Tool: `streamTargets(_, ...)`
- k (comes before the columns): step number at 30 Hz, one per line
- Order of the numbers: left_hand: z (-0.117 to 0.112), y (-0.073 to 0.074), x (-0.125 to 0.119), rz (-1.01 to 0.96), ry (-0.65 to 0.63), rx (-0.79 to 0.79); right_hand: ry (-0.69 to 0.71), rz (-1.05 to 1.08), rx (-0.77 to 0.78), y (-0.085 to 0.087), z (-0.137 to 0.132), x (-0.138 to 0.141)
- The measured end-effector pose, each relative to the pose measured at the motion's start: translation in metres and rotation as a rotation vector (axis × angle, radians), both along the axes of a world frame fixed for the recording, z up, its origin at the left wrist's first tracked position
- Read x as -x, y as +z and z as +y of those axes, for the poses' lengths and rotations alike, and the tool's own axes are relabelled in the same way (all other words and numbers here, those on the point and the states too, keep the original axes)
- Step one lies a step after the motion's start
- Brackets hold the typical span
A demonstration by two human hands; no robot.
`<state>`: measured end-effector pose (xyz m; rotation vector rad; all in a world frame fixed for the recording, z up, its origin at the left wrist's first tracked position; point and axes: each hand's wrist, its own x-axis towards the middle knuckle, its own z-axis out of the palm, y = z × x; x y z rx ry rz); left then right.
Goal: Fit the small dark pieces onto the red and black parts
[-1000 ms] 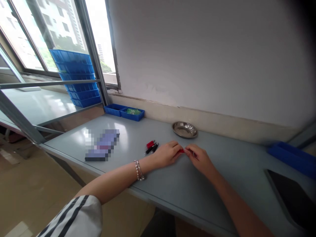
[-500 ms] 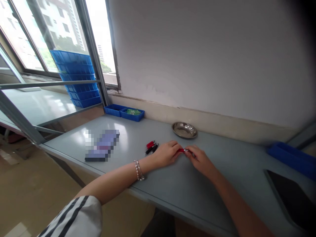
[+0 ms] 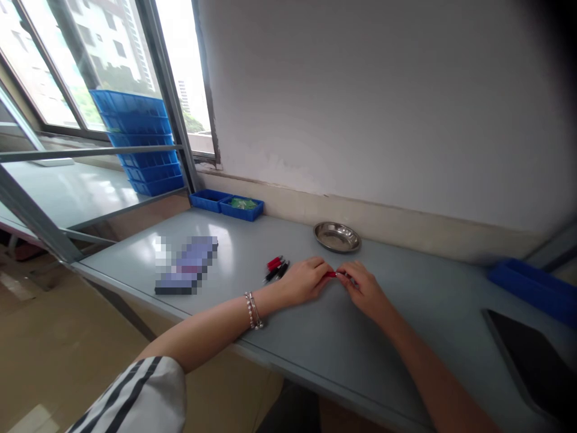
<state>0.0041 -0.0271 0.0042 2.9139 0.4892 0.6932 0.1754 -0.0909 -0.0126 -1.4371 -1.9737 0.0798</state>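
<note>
Over the middle of the table [image 3: 288, 337], my left hand [image 3: 311, 279] is closed on a slim red pen [image 3: 331, 274], whose red section shows between the two hands. The fingertips of my right hand [image 3: 360, 285] pinch the pen's other end, where a bit of silver shows; the rest is covered by fingers. Just left of my left hand lies a small group of red and black pens [image 3: 276, 269]. Beyond both hands sits a round shallow metal dish [image 3: 337, 237].
Two small blue bins [image 3: 242, 208] stand by the wall at the back left, one with green packets inside. A blurred-out flat object [image 3: 187, 264] lies on the left. At right are a black tablet-like slab [image 3: 532, 361] and a blue tray [image 3: 532, 288]. Stacked blue crates [image 3: 139, 141] stand beyond the frame.
My right fingers have shifted slightly on the pen's end, and less of its silver and dark part shows. My left hand stays in place.
</note>
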Motion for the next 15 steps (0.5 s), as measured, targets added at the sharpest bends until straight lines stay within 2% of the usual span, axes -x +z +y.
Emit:
streamTargets(8,0.0004,-0.0022,-0.0004,0.011,-0.006,0.006,-0.021,-0.017,0.037,0.0017,-0.0011,0.0032)
streamTargets(15,-0.0005,-0.0011,-0.0002,0.031,0.002,-0.062,-0.033,0.105,0.094,-0.0010,-0.0009,0.0039)
